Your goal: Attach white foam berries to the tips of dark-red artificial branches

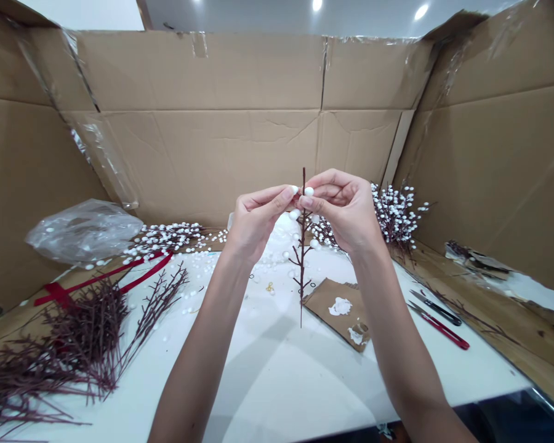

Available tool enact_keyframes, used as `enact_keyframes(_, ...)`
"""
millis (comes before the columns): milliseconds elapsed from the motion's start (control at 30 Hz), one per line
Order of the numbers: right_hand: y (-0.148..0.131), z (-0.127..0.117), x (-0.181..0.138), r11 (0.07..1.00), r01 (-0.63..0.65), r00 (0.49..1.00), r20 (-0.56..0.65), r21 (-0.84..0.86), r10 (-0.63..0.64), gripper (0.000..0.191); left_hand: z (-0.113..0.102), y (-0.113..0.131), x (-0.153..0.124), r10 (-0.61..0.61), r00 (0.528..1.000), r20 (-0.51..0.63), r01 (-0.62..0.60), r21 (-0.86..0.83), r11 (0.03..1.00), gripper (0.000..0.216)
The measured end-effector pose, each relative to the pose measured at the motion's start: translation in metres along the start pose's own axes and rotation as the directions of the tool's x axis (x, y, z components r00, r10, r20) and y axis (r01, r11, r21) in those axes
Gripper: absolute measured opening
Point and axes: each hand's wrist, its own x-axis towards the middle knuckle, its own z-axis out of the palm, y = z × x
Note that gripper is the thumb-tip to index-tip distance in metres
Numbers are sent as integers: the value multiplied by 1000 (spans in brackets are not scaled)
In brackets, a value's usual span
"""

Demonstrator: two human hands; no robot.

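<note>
A dark brown artificial twig (302, 264) stands upright in front of me, with short side shoots and several white foam balls along its upper half. My right hand (344, 206) pinches it near the top, thumb and fingertips beside a white ball (309, 192). From the other side, my left hand (261, 218) meets the twig at the same height. Its thumb and forefinger are pinched on a small white ball (295, 189), which the fingers partly hide. Below the twig lies a piece of cardboard (325, 298) bearing white, glue-like blobs.
Bare brown twigs (90, 332) are heaped at left beside a red ribbon (143, 261). White-berried bunches (397, 215) lie at the back, near a clear plastic bag (85, 231). Black snips (438, 309) and red snips (443, 326) lie right. Cardboard walls (203, 147) enclose the table.
</note>
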Motion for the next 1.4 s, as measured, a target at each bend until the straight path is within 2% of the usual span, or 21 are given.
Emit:
enact_keyframes(367, 2, -2, 1, 999, 0, 1000, 17, 38, 0, 33, 0, 0, -1, 18, 999, 30, -19, 34, 999, 7)
enact_keyframes(600, 3, -2, 1, 1000, 9, 1000, 16, 21, -9, 33, 3, -1, 0, 23, 999, -24, -23, 10, 1000, 6)
enact_keyframes(1100, 1, -2, 1, 997, -18, 1000, 18, 69, 17, 33, 2, -3, 0, 64, 998, -1, -64, 57, 996, 14)
enact_keyframes(1267, 4, -3, 2, 994, -23, 1000, 16, 104, 22, 29, 3, -5, 1, 93, 996, -10, -92, 52, 994, 11)
enact_keyframes(1400, 5, -5, 3, 992, -39, 998, 50, 123, 33, 22, 3, -5, 0, 62, 998, -6, -62, -2, 998, 10)
